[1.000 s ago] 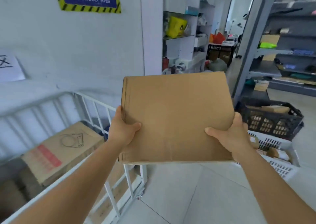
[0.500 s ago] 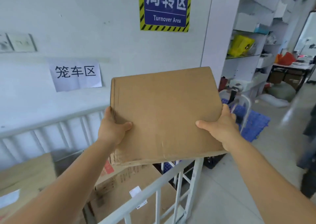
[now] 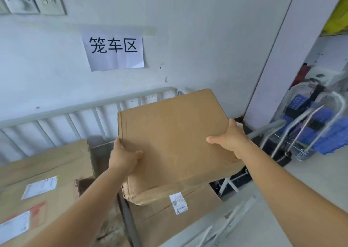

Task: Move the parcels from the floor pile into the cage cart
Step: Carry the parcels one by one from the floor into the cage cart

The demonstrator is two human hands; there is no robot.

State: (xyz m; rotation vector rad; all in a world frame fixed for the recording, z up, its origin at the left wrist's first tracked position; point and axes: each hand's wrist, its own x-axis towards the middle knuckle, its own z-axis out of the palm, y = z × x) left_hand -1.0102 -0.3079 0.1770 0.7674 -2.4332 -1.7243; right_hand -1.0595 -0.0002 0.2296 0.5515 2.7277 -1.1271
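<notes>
— Now, where is the parcel (image 3: 169, 139)?
— Held over the cart (image 3: 79, 113), above a labelled box (image 3: 169, 214) already inside. Tilted, far edge up.
— Hands?
— My left hand (image 3: 122, 158) clasps its near-left edge, thumb on top; my right hand (image 3: 228, 139) clasps the right edge likewise.
— Else?
— Two boxes (image 3: 43, 180) lie left in the cart; paper sign (image 3: 114, 51) on the wall.

The box (image 3: 169, 139) between the hands is plain matt brown cardboard, creased and crumpled at its near corner. Below it, another cardboard box (image 3: 175, 216) carries a white paper label (image 3: 178, 203). Behind, the cart rail (image 3: 84, 105) is white-painted metal, smooth.
</notes>
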